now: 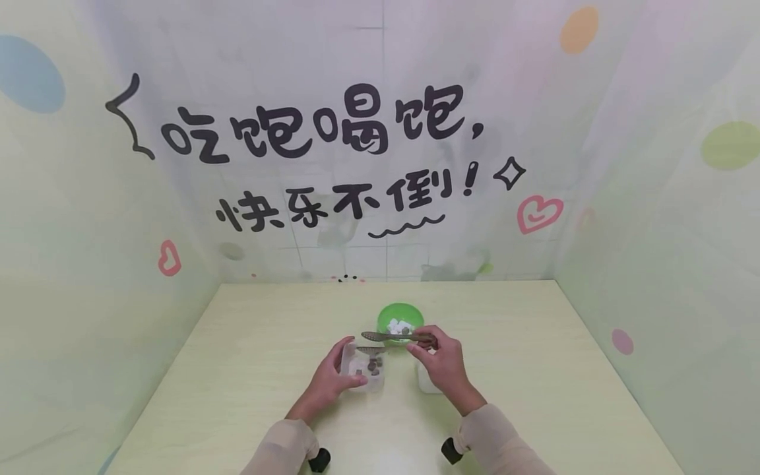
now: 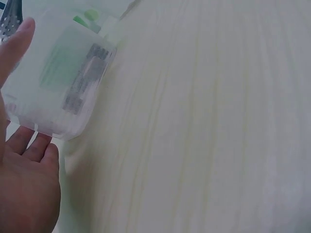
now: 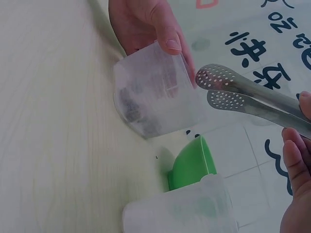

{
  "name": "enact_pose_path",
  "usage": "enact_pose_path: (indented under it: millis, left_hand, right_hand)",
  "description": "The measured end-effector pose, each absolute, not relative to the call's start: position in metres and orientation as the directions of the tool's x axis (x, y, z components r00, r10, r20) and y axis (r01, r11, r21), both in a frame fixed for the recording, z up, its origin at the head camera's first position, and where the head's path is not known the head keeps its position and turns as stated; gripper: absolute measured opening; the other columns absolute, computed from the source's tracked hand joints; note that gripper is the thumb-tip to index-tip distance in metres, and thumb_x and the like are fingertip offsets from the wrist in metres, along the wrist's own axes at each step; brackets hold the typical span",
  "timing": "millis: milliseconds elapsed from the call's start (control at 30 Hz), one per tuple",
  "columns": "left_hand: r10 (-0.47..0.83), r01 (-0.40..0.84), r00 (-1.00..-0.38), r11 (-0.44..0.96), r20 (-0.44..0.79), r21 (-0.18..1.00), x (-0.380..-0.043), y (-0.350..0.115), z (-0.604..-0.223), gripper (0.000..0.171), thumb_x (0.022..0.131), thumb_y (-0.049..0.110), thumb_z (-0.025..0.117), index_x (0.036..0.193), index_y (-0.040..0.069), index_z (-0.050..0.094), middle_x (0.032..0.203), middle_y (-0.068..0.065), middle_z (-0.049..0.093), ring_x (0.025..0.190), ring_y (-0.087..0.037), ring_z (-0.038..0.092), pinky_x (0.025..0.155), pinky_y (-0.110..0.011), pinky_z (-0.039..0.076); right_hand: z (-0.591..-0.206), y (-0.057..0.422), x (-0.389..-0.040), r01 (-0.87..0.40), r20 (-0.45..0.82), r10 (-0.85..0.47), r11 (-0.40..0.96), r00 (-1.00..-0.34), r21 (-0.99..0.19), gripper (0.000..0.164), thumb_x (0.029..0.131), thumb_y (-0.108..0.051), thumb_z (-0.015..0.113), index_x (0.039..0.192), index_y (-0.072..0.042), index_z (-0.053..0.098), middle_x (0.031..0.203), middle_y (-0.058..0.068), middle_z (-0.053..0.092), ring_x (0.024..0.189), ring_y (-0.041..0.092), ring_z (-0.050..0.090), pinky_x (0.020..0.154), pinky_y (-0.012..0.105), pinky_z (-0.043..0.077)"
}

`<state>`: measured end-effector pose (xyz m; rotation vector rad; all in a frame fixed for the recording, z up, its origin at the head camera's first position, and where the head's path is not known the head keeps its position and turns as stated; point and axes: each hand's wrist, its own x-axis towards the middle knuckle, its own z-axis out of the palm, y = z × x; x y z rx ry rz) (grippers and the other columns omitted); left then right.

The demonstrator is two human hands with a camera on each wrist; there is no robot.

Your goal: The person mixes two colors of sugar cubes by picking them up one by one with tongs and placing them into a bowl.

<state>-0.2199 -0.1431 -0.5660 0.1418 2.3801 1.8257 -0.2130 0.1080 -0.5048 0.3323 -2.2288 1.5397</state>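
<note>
Right wrist view: a person's left hand (image 3: 146,24) grips a clear plastic container (image 3: 158,92), dark pieces (image 3: 131,107) showing blurred through its wall, while the right hand (image 3: 299,182) pinches metal tongs (image 3: 228,82) beside it. The perforated tips stand slightly apart, just clear of the container from this angle. A green bowl (image 3: 189,167) sits on the table (image 3: 53,145) beyond a second clear container (image 3: 180,211).

From across the room, the head view gives what the wrist camera hides — the bowl's load of white pieces (image 1: 393,324), with a darker one among them. It also looks down into the held container, where several dark pieces lie toward the right side. The tongs reach leftward past the bowl's near rim, the lower tip over the container. The right hand covers much of the second container, so I cannot tell what it holds.

Left wrist view catches the left hand's fingertips at the container's edge — thumb raised alongside — and a dark patch behind the cloudy plastic. Only the head view shows both pale sleeves (image 1: 285,448).
</note>
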Motion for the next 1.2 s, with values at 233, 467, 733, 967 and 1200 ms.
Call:
enact_pose_path:
  millis: [233, 467, 733, 967, 1200]
  left_hand:
    - [0.159, -0.005, -0.986, 0.242, -0.044, 0.97, -0.219, -0.143, -0.563, 0.092, 0.075, 0.009, 0.085, 0.153, 0.016, 0.037, 0.157, -0.02, 0.04, 0.147, -0.04, 0.035, 0.122, -0.053, 0.031]
    - [0.172, 0.009, -0.985, 0.235, -0.033, 0.972, -0.218, -0.143, -0.563, 0.091, 0.076, 0.008, 0.084, 0.153, 0.014, 0.036, 0.155, -0.02, 0.043, 0.145, -0.04, 0.038, 0.121, -0.054, 0.032]
    - [0.162, 0.017, -0.987, 0.252, -0.025, 0.968, -0.22, -0.143, -0.566, 0.093, 0.075, 0.012, 0.086, 0.153, 0.014, 0.036, 0.151, -0.017, 0.047, 0.141, -0.036, 0.044, 0.119, -0.055, 0.037]
    - [0.174, 0.025, -0.984, 0.259, -0.022, 0.965, -0.22, -0.144, -0.568, 0.094, 0.076, 0.015, 0.086, 0.154, 0.013, 0.034, 0.152, -0.018, 0.046, 0.141, -0.039, 0.044, 0.117, -0.057, 0.038]
    - [0.168, 0.011, -0.985, 0.266, -0.035, 0.964, -0.222, -0.144, -0.57, 0.095, 0.075, 0.019, 0.087, 0.154, 0.015, 0.034, 0.153, -0.016, 0.045, 0.143, -0.038, 0.042, 0.119, -0.056, 0.036]
  right_hand:
    - [-0.506, 0.104, -0.211, -0.365, 0.375, -0.038, 0.332, -0.926, -0.87, 0.025, 0.076, 0.0, 0.082, 0.098, -0.005, 0.071, 0.09, 0.009, 0.076, 0.073, 0.005, 0.064, 0.064, 0.022, 0.059]
    - [-0.508, 0.102, -0.209, -0.388, 0.369, -0.121, 0.34, -0.922, -0.857, 0.022, 0.079, -0.006, 0.081, 0.098, -0.006, 0.07, 0.088, 0.01, 0.075, 0.073, 0.006, 0.065, 0.063, 0.021, 0.06]
    - [-0.509, 0.099, -0.209, -0.38, 0.336, -0.178, 0.379, -0.925, -0.844, 0.02, 0.081, -0.009, 0.08, 0.098, -0.005, 0.069, 0.09, 0.013, 0.076, 0.072, 0.005, 0.064, 0.06, 0.018, 0.057]
    - [-0.513, 0.096, -0.211, -0.341, 0.277, -0.207, 0.423, -0.938, -0.839, 0.023, 0.082, -0.013, 0.08, 0.1, -0.005, 0.068, 0.085, 0.008, 0.074, 0.072, 0.003, 0.062, 0.059, 0.017, 0.055]
    - [-0.516, 0.093, -0.213, -0.339, 0.253, -0.24, 0.458, -0.937, -0.822, 0.021, 0.084, -0.014, 0.078, 0.101, -0.007, 0.068, 0.086, 0.007, 0.074, 0.072, 0.003, 0.061, 0.059, 0.017, 0.054]
